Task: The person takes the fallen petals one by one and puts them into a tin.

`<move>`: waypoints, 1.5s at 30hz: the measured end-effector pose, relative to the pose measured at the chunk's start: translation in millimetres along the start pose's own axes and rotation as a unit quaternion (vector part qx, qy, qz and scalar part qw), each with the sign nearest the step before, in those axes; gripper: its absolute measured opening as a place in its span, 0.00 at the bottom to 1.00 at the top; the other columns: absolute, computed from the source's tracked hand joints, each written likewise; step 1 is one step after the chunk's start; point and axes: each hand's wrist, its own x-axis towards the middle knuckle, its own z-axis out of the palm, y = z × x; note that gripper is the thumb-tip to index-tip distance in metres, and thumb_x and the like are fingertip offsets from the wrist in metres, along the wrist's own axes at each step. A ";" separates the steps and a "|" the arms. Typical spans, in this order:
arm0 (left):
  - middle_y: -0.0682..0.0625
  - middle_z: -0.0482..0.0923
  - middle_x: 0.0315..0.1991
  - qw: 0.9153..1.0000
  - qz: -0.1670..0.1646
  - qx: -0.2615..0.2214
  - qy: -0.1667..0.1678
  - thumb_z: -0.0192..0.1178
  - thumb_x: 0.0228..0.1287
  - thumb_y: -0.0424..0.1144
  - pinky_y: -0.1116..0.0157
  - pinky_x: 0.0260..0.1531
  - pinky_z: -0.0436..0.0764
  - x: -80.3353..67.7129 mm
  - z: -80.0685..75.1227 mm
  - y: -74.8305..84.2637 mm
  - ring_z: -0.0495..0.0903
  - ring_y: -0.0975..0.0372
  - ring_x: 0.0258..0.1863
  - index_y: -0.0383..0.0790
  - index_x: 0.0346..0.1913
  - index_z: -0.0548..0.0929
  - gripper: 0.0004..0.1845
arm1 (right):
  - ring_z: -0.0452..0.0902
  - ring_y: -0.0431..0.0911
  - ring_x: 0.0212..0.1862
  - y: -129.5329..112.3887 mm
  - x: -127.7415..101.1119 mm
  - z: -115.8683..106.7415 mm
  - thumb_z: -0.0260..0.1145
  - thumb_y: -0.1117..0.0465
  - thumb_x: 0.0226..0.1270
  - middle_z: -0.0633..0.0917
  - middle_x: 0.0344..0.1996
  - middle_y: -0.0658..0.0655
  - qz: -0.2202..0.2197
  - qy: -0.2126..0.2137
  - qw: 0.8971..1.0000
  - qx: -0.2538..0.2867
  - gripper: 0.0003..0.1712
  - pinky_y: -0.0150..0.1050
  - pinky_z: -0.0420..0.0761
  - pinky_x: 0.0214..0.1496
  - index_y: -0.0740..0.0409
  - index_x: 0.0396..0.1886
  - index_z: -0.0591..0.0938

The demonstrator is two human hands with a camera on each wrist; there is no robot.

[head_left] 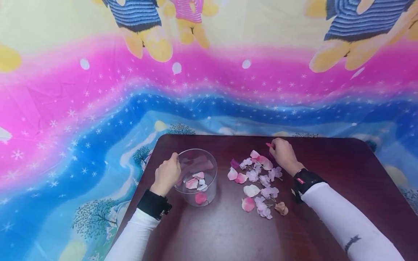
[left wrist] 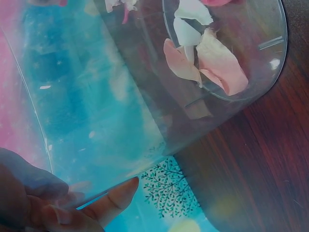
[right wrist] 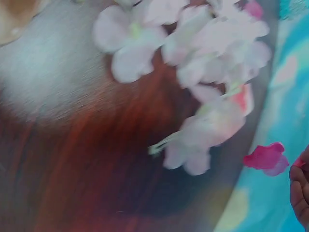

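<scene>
A clear, round container point(head_left: 209, 186) stands on the left part of the table, with several pink and white petals point(head_left: 192, 183) inside. My left hand point(head_left: 168, 174) grips its wall at the left side; in the left wrist view the fingers point(left wrist: 118, 198) lie along the transparent wall. Over the far side of the table, my right hand point(head_left: 283, 154) pinches a bright pink petal point(right wrist: 266, 158), which sticks out from the fingertips. Pale lilac flowers point(head_left: 269, 192) and loose petals point(head_left: 248, 204) lie scattered between the container and my right hand.
A dark reddish-brown table point(head_left: 235, 232) carries everything. Near the front of the scattered flowers lies a brown, dried-looking petal point(head_left: 281, 208). Behind the table hangs a colourful cloth point(head_left: 209, 98) with snowflakes and cartoon figures.
</scene>
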 end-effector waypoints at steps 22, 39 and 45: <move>0.42 0.75 0.21 1.000 -0.002 0.009 0.002 0.44 0.78 0.41 0.52 0.19 0.75 0.6 -0.1 -1.5 0.81 0.46 0.23 0.41 0.45 0.74 0.10 | 0.75 0.50 0.29 -71.0 -6.5 -52.2 0.67 0.69 0.62 0.83 0.27 0.57 -0.102 0.068 0.991 0.051 0.05 0.44 0.72 0.35 0.60 0.26 0.83; 0.43 0.75 0.22 1.000 -0.004 0.004 -0.005 0.44 0.78 0.40 0.53 0.20 0.74 0.6 -0.2 -2.4 0.79 0.48 0.21 0.41 0.46 0.74 0.09 | 0.82 0.48 0.33 -110.9 -21.4 -80.2 0.72 0.68 0.62 0.87 0.37 0.58 -0.134 0.058 0.986 0.080 0.02 0.42 0.81 0.35 0.62 0.30 0.86; 0.43 0.74 0.21 1.000 -0.004 0.003 -0.005 0.44 0.79 0.41 0.53 0.20 0.74 -0.2 0.1 -0.8 0.79 0.48 0.22 0.41 0.46 0.74 0.10 | 0.84 0.47 0.36 -134.1 -26.7 -90.4 0.72 0.68 0.63 0.87 0.39 0.58 -0.156 0.056 0.981 0.099 0.02 0.43 0.82 0.37 0.64 0.32 0.87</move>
